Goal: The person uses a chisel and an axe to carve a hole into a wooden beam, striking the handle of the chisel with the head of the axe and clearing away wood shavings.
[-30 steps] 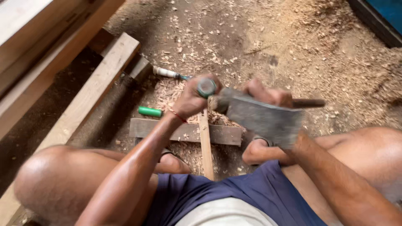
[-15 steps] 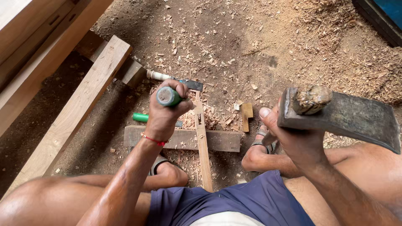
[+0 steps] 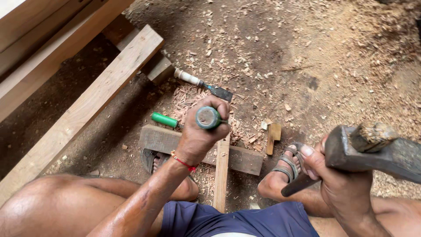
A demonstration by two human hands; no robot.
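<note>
Far left: long timber beams (image 3: pixel 87 105) run diagonally across the dirt floor (image 3: pixel 307 57), stacked planks above them at the frame's top corner. A short wood offcut sits at the end of the nearest beam.

Just right of the beam end: a spare chisel with a pale handle (image 3: pixel 202 84) lies on the floor among wood chips, blade pointing right. Below it, a green-handled tool (image 3: pixel 165 119) lies flat, its tip hidden behind the left hand.

Centre: left hand (image 3: pixel 199 138), red thread at the wrist, fingers wrapped tight around a green-handled chisel (image 3: pixel 208 117) held upright, butt end facing the camera. The blade is hidden by the hand, so contact with the wood cannot be told. Under the hand, a narrow wooden strip (image 3: pixel 221 171) lies across a flat board (image 3: pixel 162 139), forming a cross. A sandalled foot rests behind the board's left end, mostly blocked by the forearm.

Right of centre: a small wood block (image 3: pixel 273 135) on the floor, near the other sandalled foot (image 3: pixel 287 169).

Far right: right hand (image 3: pixel 340 184), fingers closed around the dark handle of a heavy axe-like striking tool (image 3: pixel 377 151), raised, well apart from the chisel. Shavings and sawdust cover the floor throughout.
</note>
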